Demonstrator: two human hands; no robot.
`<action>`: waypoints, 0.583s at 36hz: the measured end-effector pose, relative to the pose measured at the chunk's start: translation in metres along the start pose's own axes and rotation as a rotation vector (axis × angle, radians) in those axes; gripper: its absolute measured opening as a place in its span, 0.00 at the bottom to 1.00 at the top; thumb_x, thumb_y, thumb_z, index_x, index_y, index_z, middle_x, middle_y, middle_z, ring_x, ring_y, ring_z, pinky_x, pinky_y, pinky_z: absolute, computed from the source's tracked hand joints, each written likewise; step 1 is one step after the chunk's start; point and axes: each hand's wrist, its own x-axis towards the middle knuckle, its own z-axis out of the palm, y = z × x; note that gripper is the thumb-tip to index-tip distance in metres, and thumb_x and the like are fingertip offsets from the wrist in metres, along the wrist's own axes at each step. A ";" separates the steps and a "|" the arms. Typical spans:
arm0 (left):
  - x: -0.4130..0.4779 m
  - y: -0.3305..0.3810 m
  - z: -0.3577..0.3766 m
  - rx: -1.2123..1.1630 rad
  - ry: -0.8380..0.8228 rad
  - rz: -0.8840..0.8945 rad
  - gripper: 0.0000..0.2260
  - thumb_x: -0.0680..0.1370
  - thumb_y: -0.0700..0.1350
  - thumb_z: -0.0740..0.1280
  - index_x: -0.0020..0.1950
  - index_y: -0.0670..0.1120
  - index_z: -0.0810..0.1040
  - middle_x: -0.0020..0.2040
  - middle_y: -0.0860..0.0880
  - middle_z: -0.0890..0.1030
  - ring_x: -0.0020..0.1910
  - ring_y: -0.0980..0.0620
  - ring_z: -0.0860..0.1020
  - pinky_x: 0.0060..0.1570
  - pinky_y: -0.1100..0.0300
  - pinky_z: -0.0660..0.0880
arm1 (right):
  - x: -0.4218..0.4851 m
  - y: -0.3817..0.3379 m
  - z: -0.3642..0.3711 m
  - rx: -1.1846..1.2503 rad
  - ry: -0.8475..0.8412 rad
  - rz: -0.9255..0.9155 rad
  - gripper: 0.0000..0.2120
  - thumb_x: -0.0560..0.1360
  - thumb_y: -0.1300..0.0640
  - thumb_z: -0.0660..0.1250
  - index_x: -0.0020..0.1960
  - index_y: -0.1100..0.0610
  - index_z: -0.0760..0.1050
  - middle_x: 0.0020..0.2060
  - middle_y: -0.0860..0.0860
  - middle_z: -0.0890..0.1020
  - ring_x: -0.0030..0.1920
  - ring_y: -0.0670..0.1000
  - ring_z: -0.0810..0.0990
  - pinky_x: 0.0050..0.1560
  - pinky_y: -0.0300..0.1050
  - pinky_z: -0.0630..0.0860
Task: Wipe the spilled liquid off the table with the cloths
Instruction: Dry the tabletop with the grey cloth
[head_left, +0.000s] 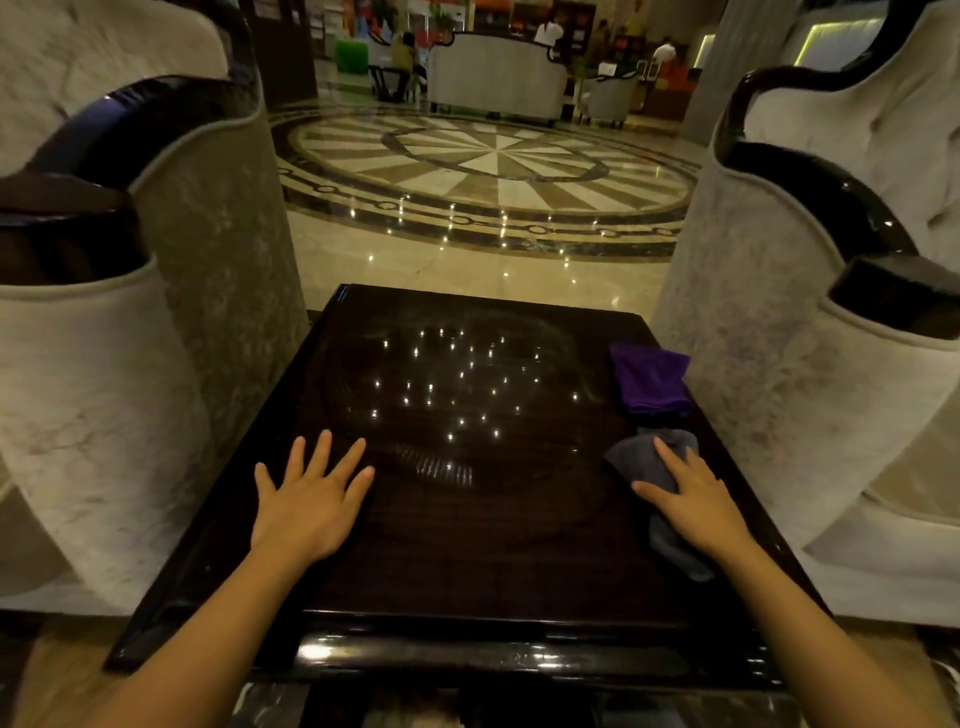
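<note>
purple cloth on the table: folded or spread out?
Folded. The purple cloth lies as a compact, thick rectangle by the right edge of the table, untouched; the right hand rests on the grey cloth instead.

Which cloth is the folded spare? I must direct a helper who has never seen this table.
Start at the dark table and follow its right edge. The purple cloth lies there, beyond the right hand. Unlike the crumpled grey cloth beneath that hand, it is neatly folded and untouched.
</note>
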 end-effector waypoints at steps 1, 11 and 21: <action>0.000 0.000 0.000 -0.004 -0.002 0.002 0.23 0.78 0.60 0.42 0.73 0.61 0.44 0.77 0.50 0.42 0.75 0.47 0.39 0.70 0.39 0.40 | 0.002 -0.007 0.005 -0.018 0.016 0.024 0.32 0.75 0.45 0.61 0.73 0.49 0.50 0.75 0.57 0.51 0.74 0.59 0.50 0.71 0.61 0.48; -0.001 0.000 -0.001 -0.004 -0.008 0.022 0.22 0.79 0.59 0.42 0.73 0.60 0.43 0.77 0.50 0.41 0.74 0.46 0.38 0.70 0.39 0.39 | 0.039 -0.108 0.042 -0.041 0.033 0.086 0.33 0.75 0.42 0.57 0.74 0.50 0.46 0.74 0.61 0.49 0.73 0.63 0.48 0.72 0.59 0.48; 0.001 -0.002 0.002 -0.026 0.024 0.046 0.21 0.80 0.56 0.42 0.74 0.59 0.45 0.77 0.49 0.44 0.75 0.45 0.39 0.70 0.38 0.39 | 0.093 -0.186 0.074 -0.053 -0.154 -0.229 0.29 0.77 0.43 0.55 0.73 0.47 0.48 0.75 0.58 0.48 0.74 0.60 0.45 0.72 0.57 0.45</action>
